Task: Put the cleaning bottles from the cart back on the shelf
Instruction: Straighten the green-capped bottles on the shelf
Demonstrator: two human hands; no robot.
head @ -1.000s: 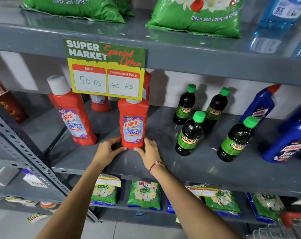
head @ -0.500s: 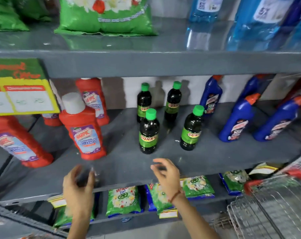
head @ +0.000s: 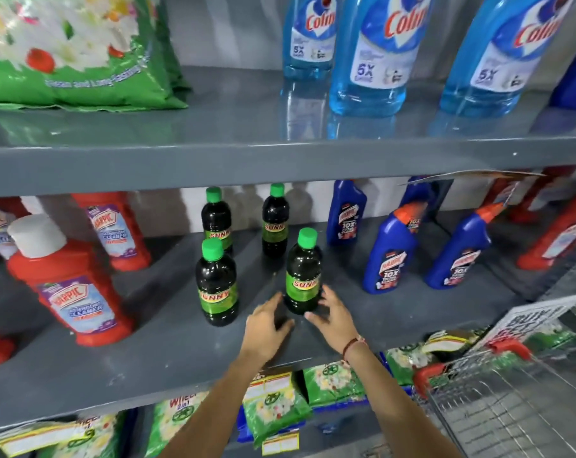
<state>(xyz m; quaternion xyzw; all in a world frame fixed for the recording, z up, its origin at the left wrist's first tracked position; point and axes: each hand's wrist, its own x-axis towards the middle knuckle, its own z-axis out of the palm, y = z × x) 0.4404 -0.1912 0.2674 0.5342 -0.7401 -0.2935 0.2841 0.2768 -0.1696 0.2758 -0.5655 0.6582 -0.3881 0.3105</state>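
Observation:
A dark Sunny bottle [head: 302,276] with a green cap stands upright near the front of the grey middle shelf [head: 167,355]. My left hand [head: 266,325] and my right hand [head: 333,317] flank its base, fingers spread, touching or almost touching it. Three more Sunny bottles stand to its left and behind, the nearest one [head: 216,285] at the front. Red Harpic bottles [head: 72,285] stand at the left and blue Harpic bottles [head: 389,256] at the right. The wire cart [head: 498,404] with red handles sits at the lower right.
Blue Colin bottles [head: 376,57] and a green detergent bag [head: 72,51] sit on the upper shelf. Green detergent packets [head: 273,408] fill the lower shelf. A printed offer card [head: 531,320] hangs above the cart.
The view swung right. Both hands left the red Harpic bottle on the shelf and moved right and forward, closing in on either side of the front Sunny bottle.

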